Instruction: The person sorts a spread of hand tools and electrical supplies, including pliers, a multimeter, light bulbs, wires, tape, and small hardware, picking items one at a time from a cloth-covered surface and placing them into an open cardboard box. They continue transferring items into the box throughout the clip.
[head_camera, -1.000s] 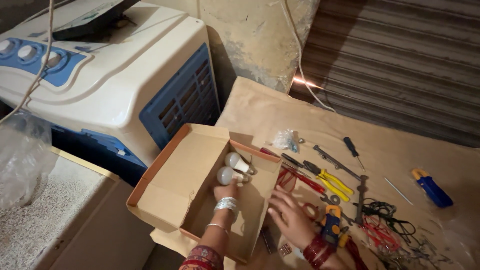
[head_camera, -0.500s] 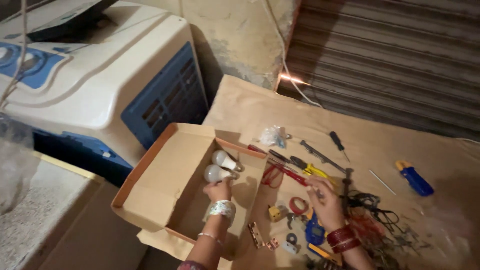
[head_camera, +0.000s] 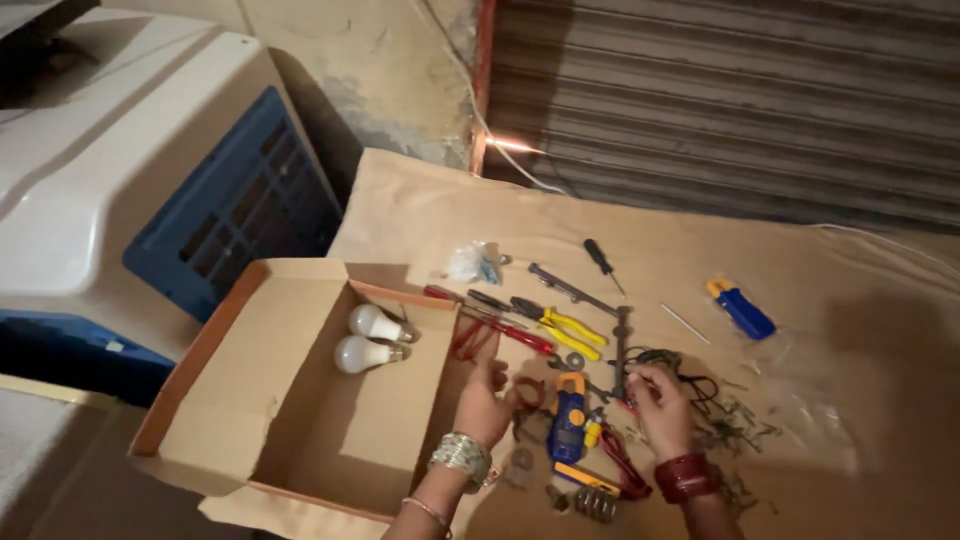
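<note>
Tangled wires (head_camera: 668, 362) are pinched by the right hand (head_camera: 662, 408); beside them, the left hand (head_camera: 484, 400) is held open, empty.

At the brown sheet's left edge you have an open tan cardboard box (head_camera: 300, 400); a small clear packet (head_camera: 473, 264) lies behind it.

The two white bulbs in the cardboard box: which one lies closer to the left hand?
The lower bulb, nearer the camera, is closer to the left hand. The other bulb lies just beyond it, toward the far wall of the cardboard box.
</note>
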